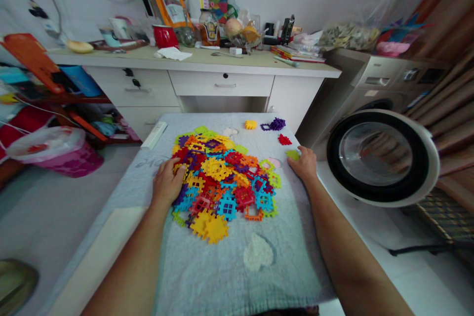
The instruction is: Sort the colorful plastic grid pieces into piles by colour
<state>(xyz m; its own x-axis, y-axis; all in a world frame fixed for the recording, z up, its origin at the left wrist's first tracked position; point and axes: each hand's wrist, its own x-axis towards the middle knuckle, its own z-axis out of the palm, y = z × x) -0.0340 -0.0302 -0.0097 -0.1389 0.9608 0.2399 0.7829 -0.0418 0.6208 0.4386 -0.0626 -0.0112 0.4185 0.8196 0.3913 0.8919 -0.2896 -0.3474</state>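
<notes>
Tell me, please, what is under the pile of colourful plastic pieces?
The pile lies on a greyish cloth, which shows around its edges. What is beneath the middle is covered, so it cannot be seen.

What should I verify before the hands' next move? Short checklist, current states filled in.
1. Left hand at the heap of multicoloured notched plastic tiles: ok, touching its left side.
2. Left hand gripping a single tile: cannot tell.
3. Right hand at the lime-green plastic piece: ok, fingers against it.
4. Yellow plastic pieces, purple plastic pieces and red plastic pieces apart from the heap: ok.
5. Heap tiles lying singly: not ok, overlapping, colours mixed.
</notes>
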